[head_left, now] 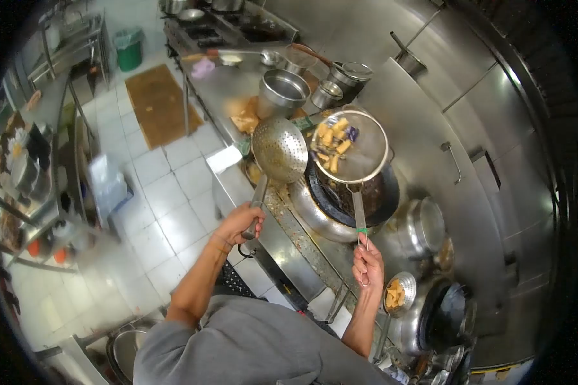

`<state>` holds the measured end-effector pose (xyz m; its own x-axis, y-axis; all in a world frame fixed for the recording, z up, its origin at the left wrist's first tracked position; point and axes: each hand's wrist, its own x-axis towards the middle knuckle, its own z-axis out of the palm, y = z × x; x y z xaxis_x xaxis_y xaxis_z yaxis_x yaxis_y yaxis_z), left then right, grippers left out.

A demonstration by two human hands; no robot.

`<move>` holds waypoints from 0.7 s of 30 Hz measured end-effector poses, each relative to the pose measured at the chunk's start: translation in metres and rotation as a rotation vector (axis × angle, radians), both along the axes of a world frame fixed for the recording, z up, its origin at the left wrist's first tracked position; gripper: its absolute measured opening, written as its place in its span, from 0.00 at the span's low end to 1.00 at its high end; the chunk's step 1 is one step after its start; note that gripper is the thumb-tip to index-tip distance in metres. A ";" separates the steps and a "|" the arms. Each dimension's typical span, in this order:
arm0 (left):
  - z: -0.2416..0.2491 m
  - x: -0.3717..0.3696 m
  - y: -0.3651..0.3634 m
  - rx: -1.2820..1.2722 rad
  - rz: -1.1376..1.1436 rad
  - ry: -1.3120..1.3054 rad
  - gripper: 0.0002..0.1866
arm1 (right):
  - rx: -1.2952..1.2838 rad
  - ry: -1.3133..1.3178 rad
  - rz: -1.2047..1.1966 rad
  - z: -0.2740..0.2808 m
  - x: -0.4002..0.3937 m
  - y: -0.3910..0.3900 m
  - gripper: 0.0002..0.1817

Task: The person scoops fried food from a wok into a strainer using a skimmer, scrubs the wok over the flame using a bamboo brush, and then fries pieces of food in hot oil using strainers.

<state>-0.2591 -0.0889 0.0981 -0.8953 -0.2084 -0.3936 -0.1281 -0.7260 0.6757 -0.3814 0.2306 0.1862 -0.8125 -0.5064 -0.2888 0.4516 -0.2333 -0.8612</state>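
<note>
My left hand [241,221] is wrapped round the handle of a perforated metal skimmer [280,151], whose round bowl is held over the stove's front edge. In my right hand [368,262] is the handle of a round mesh strainer [366,170]. Yellow-brown fried pieces [332,142] and some purple ones lie in the left part of its mesh. The strainer is above a dark wok [388,199], hiding much of its inside. The skimmer's bowl and the strainer's rim are close together.
A deep metal pot [284,92] stands behind the skimmer. At the lower right, a ladle-like strainer [399,295] holds orange-brown pieces, near a second wok [448,314]. A metal pan [422,226] leans by the wall. A brown mat [160,102] lies on the tiled floor.
</note>
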 end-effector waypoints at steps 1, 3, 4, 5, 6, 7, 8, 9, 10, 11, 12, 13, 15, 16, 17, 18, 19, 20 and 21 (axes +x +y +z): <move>-0.001 -0.001 -0.002 -0.003 -0.004 -0.001 0.07 | -0.003 -0.001 -0.004 0.004 0.001 -0.008 0.22; -0.001 -0.004 -0.004 0.065 -0.013 0.007 0.05 | 0.185 0.122 0.091 0.008 0.006 -0.028 0.23; 0.002 -0.004 -0.004 0.061 -0.024 0.005 0.05 | 0.182 0.119 0.080 0.005 0.007 -0.039 0.23; 0.008 -0.003 -0.004 0.092 -0.017 0.002 0.05 | 0.288 0.219 0.093 0.000 0.009 -0.050 0.23; 0.011 -0.003 -0.003 0.124 -0.008 -0.001 0.05 | 0.395 0.319 0.108 -0.004 0.012 -0.059 0.23; 0.010 -0.003 -0.004 0.120 -0.016 -0.002 0.05 | 0.422 0.388 0.121 -0.002 0.016 -0.065 0.22; 0.008 -0.004 -0.004 0.170 -0.017 0.010 0.05 | 0.420 0.387 0.114 -0.004 0.016 -0.066 0.22; 0.005 -0.004 -0.006 0.219 -0.017 0.023 0.05 | 0.463 0.417 0.082 -0.005 0.015 -0.067 0.22; -0.002 -0.006 -0.006 0.215 -0.025 0.024 0.05 | 0.506 0.448 0.048 -0.006 0.014 -0.067 0.22; -0.008 -0.007 -0.007 0.245 -0.023 0.026 0.05 | 0.505 0.447 0.037 -0.002 0.014 -0.066 0.22; -0.013 -0.008 -0.009 0.278 -0.023 0.026 0.05 | 0.503 0.433 -0.007 0.007 0.014 -0.062 0.22; -0.018 -0.009 -0.010 0.278 -0.038 0.027 0.05 | 0.504 0.419 -0.054 0.014 0.012 -0.058 0.21; -0.023 -0.010 -0.011 0.267 -0.006 -0.022 0.04 | 0.507 0.419 -0.141 0.016 0.001 -0.043 0.21; -0.029 -0.007 -0.011 0.270 -0.027 -0.019 0.04 | 0.503 0.422 -0.214 0.015 -0.005 -0.034 0.21; -0.035 -0.002 -0.011 0.212 -0.044 0.017 0.04 | 0.542 0.437 -0.266 0.013 -0.012 -0.025 0.22; -0.037 0.000 -0.008 0.153 -0.060 0.058 0.03 | 0.545 0.444 -0.291 0.013 -0.016 -0.016 0.22; -0.037 0.005 -0.003 0.154 -0.082 0.069 0.03 | 0.591 0.447 -0.345 0.014 -0.019 -0.008 0.23; -0.027 0.014 0.001 0.082 -0.049 0.016 0.04 | 0.632 0.447 -0.399 0.012 -0.022 0.000 0.23; -0.023 0.018 0.002 0.011 -0.014 -0.041 0.04 | 0.662 0.462 -0.433 0.007 -0.027 0.009 0.24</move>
<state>-0.2414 -0.0871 0.0754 -0.8812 -0.1917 -0.4321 -0.1655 -0.7311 0.6619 -0.4082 0.2395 0.1933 -0.9997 0.0229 -0.0105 0.0169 0.3034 -0.9527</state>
